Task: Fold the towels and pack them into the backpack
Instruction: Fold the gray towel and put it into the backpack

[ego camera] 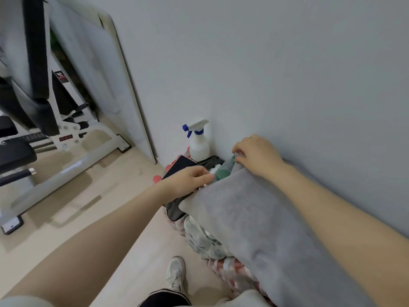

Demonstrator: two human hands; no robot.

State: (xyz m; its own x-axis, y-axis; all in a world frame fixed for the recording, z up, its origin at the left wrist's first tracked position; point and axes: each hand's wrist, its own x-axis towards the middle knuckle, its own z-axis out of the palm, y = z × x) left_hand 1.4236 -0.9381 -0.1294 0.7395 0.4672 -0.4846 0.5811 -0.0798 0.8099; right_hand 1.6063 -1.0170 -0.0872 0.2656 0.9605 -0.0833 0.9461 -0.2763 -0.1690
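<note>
A large grey towel (265,229) lies folded over the black backpack (174,210), which stands against the wall. My right hand (256,155) is at the towel's far end, fingers curled and pinching its edge beside the wall. At the backpack's open rim, just left of the towel, my left hand (190,180) has its fingers curled on the rim. Inside the opening I see a green bottle (222,172) and a small white one. A dark phone-like slab (179,166) sticks up behind my left hand.
A white spray bottle (199,140) with a blue trigger stands in the corner behind the backpack. Patterned cloth (199,238) and red checked cloth (232,269) lie under the towel. A grey exercise machine (66,169) fills the left floor. My shoe (176,271) is below.
</note>
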